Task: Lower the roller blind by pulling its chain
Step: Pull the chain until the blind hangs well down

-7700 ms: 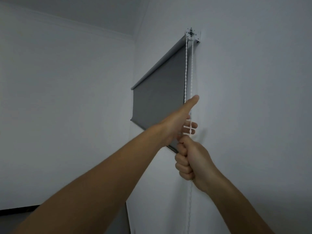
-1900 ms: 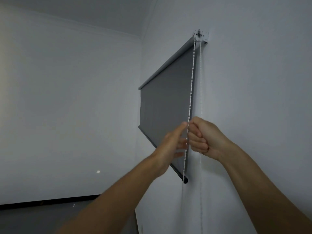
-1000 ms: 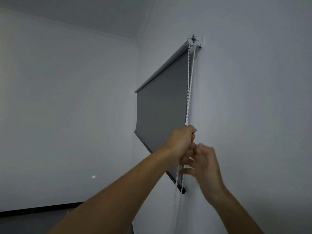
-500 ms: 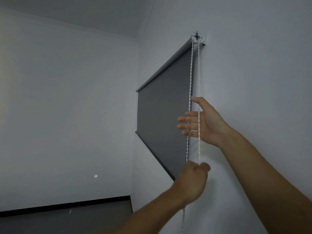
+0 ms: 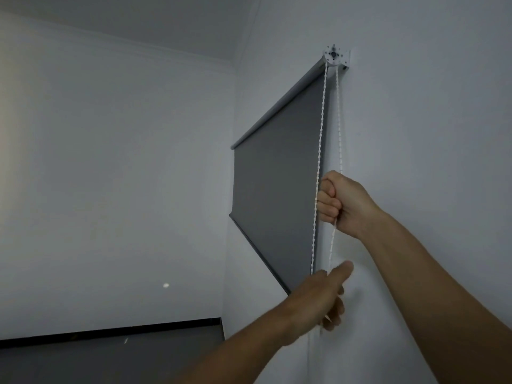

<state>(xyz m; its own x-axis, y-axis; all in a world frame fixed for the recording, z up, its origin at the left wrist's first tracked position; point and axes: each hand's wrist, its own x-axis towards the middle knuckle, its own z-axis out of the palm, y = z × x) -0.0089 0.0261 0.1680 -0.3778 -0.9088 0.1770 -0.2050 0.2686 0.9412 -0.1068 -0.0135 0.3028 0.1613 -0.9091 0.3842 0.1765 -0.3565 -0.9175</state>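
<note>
I see a plain dark grey roller blind (image 5: 277, 189), its white beaded chain (image 5: 318, 167), a white bracket (image 5: 335, 57), pale grey-white walls (image 5: 110, 176), and a black skirting strip (image 5: 110, 332).

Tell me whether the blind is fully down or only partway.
Partway. The blind's bottom bar hangs well above the floor, with bare wall below it.

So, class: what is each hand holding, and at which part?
The right hand grips the bead chain by its wall-side strand, about mid-height. The left hand holds the same chain lower down, near the blind's bottom bar; which strand cannot be told.
</note>
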